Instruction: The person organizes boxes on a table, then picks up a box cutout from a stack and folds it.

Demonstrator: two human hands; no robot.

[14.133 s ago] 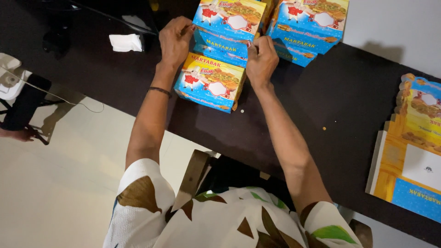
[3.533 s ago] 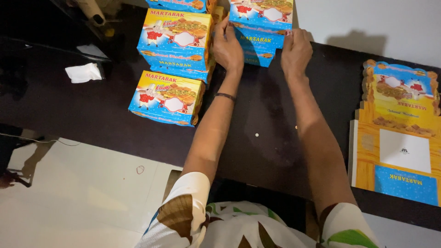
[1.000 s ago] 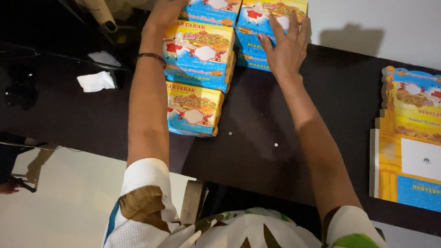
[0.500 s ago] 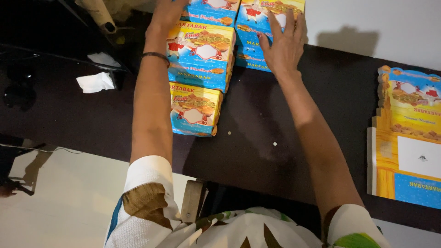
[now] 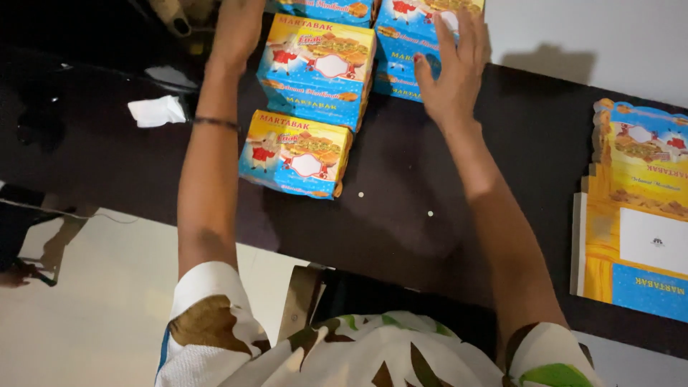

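Observation:
Several folded blue-and-yellow food boxes stand on a dark table [image 5: 401, 215]. My right hand [image 5: 453, 64] lies flat, fingers spread, against the front of the far right stack of boxes [image 5: 401, 50]. My left hand [image 5: 236, 29] reaches to the left side of the middle stack [image 5: 319, 68], near the frame's top edge; its fingers are partly cut off. A single box [image 5: 295, 153] sits closest to me, between my arms, untouched.
A pile of flat unfolded box blanks [image 5: 638, 208] lies at the right edge of the table. A crumpled white tissue [image 5: 156, 111] lies to the left of my left arm. Pale floor shows below the table's near edge.
Over the last second my hands stay on the far stacks; the view has shifted slightly. Earlier, both hands worked on the nearer box and then moved to the far stacks.

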